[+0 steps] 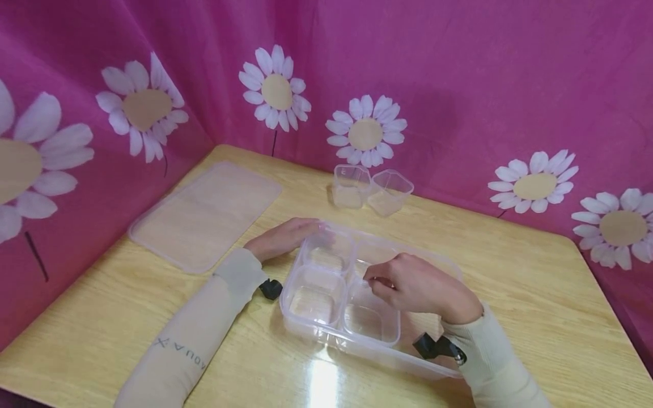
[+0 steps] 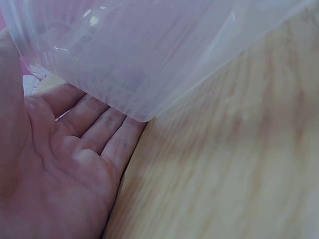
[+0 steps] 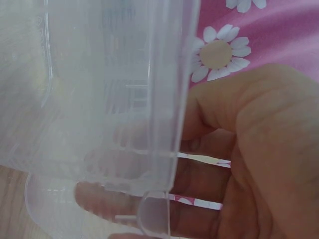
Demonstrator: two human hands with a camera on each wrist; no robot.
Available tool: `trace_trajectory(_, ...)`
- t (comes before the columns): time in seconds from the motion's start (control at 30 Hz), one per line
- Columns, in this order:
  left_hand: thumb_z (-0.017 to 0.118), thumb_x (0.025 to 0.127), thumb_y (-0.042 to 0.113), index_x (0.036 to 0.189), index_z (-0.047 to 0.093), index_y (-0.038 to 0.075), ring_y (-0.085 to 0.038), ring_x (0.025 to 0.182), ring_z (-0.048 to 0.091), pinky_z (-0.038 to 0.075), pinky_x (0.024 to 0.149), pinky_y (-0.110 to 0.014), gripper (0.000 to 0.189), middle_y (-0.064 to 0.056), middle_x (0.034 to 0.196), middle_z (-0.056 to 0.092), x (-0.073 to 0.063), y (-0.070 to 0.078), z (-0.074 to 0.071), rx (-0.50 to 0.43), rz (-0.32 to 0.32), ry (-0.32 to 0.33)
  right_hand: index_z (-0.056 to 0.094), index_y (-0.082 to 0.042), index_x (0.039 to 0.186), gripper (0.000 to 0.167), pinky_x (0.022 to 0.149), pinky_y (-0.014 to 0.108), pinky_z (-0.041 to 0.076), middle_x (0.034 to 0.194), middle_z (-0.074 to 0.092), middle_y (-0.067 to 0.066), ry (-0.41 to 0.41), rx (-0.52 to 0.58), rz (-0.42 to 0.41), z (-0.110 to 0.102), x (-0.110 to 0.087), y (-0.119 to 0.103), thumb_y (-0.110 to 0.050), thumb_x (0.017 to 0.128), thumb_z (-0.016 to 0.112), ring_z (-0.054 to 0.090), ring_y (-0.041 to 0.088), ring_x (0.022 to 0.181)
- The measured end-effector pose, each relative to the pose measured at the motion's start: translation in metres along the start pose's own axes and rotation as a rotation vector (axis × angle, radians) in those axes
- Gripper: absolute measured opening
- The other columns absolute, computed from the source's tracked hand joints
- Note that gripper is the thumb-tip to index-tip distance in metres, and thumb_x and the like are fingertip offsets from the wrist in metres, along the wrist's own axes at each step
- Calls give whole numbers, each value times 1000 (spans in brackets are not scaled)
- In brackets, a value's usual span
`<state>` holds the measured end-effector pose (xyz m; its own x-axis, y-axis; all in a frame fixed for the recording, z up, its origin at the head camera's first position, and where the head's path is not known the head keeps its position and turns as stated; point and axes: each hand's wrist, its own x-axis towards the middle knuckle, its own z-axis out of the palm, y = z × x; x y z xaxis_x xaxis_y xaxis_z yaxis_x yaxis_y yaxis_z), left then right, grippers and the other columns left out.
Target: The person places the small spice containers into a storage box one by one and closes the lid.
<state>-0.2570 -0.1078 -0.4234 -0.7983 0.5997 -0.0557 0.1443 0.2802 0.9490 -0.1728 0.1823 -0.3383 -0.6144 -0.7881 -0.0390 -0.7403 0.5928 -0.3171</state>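
Observation:
A large clear plastic box stands on the table, with several small clear containers inside. My right hand pinches the wall of one small container near the box's middle front. Through the clear plastic in the right wrist view, fingers of that hand show behind the wall. At the box's far left corner rests my left hand. In the left wrist view its fingers lie nearly straight against the box's side. Two other small containers sit in the left part of the box.
A flat translucent lid lies at the left of the wooden table. Two small clear containers stand side by side at the back. A pink cloth with daisies hangs behind the table.

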Motion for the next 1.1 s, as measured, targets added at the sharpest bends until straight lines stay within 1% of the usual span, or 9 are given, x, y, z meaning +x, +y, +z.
trace_trajectory(0.23, 42, 110, 42, 141, 64, 23, -19, 147, 50, 33, 128, -48, 42, 3, 149, 62, -2, 0, -4, 23, 12, 17, 66, -19, 84, 19, 55, 16, 33, 63, 33, -17, -6, -7, -4, -3, 4, -1, -9, 97, 57, 31, -6, 55)
trace_trajectory(0.5, 43, 109, 43, 140, 64, 23, -20, 145, 51, 34, 127, -49, 43, 2, 147, 63, -4, 2, -6, 13, 15, 28, 67, -18, 84, 18, 55, 16, 34, 64, 35, -16, -2, -6, -16, -5, 6, -2, -9, 97, 58, 32, -6, 55)
trace_trajectory(0.63, 43, 109, 45, 142, 63, 24, -19, 147, 49, 32, 128, -49, 44, 4, 149, 62, -3, 0, -6, 22, -3, 31, 68, -17, 84, 17, 54, 15, 34, 65, 37, -15, -1, -17, -38, -5, 5, -3, -11, 99, 61, 33, -6, 56)
trace_trajectory(0.67, 44, 108, 46, 142, 63, 26, -18, 148, 49, 31, 129, -49, 44, 5, 149, 62, -3, -1, -5, 22, -13, 34, 70, -17, 86, 17, 55, 15, 36, 65, 42, -15, 5, -21, -42, -6, 5, -4, -11, 99, 62, 35, -7, 57)
trace_trajectory(0.73, 44, 108, 48, 143, 62, 26, -18, 149, 47, 30, 129, -50, 45, 5, 150, 61, -3, -2, -6, 25, -25, 35, 75, -16, 93, 13, 58, 16, 44, 69, 56, -15, 27, -34, -50, -7, 3, -5, -12, 99, 65, 43, -8, 60)
trace_trajectory(0.8, 44, 108, 49, 143, 62, 27, -19, 150, 46, 29, 130, -51, 46, 5, 151, 60, -2, -2, -6, 21, -32, 32, 78, -16, 100, 12, 64, 19, 52, 79, 69, -14, 60, -55, -50, -9, 2, -6, -14, 99, 66, 51, -8, 65)
trace_trajectory(0.87, 45, 107, 48, 144, 61, 27, -19, 150, 45, 29, 130, -51, 46, 6, 151, 60, -1, -2, -6, 15, -32, 23, 80, -15, 106, 14, 71, 22, 58, 91, 77, -11, 98, -72, -54, -11, 0, -6, -14, 98, 68, 59, -7, 72)
trace_trajectory(0.97, 44, 108, 46, 144, 61, 25, -19, 150, 47, 30, 129, -50, 46, 4, 151, 60, 1, -2, -5, 0, -14, 5, 80, -15, 106, 15, 73, 24, 60, 97, 79, -9, 152, -82, -53, -15, -3, -5, -12, 97, 69, 64, -6, 77)
trace_trajectory(1.1, 43, 109, 44, 143, 63, 22, -20, 149, 47, 31, 129, -49, 45, 1, 152, 60, 1, -3, -3, -3, 9, -8, 79, -14, 106, 16, 71, 24, 60, 96, 79, -8, 197, -53, -59, -19, -4, 0, -9, 95, 70, 65, -7, 78)
